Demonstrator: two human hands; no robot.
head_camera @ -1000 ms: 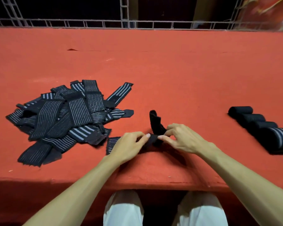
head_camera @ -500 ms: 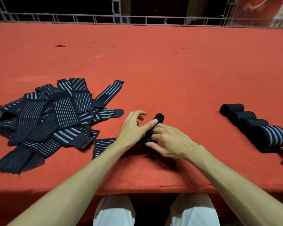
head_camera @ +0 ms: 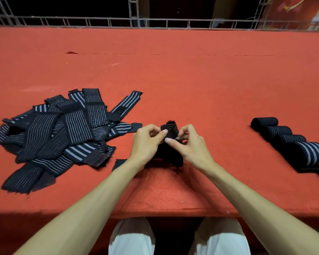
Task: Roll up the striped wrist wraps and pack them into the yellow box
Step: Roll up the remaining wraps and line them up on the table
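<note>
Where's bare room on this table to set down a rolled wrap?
Bare cloth lies between your right hand and the row of rolled wraps, and across the far table up to the railing. The left is crowded: the pile of loose wraps nearly reaches your left hand.

Loose wrap pile (head_camera: 63,129) blocks left; rolled wraps (head_camera: 291,142) block right; red tabletop (head_camera: 191,80) beyond lies open.

The tabletop (head_camera: 191,80) is orange-red all over. The half-rolled wrap (head_camera: 170,127) looks black, its stripes hard to make out. Left of it, the pile of flat wraps (head_camera: 63,129) is black with thin and broad grey-white stripes. Right of it, the rolled wraps (head_camera: 291,142) are black with grey stripes. Below it, the trousers (head_camera: 131,236) are white.
</note>
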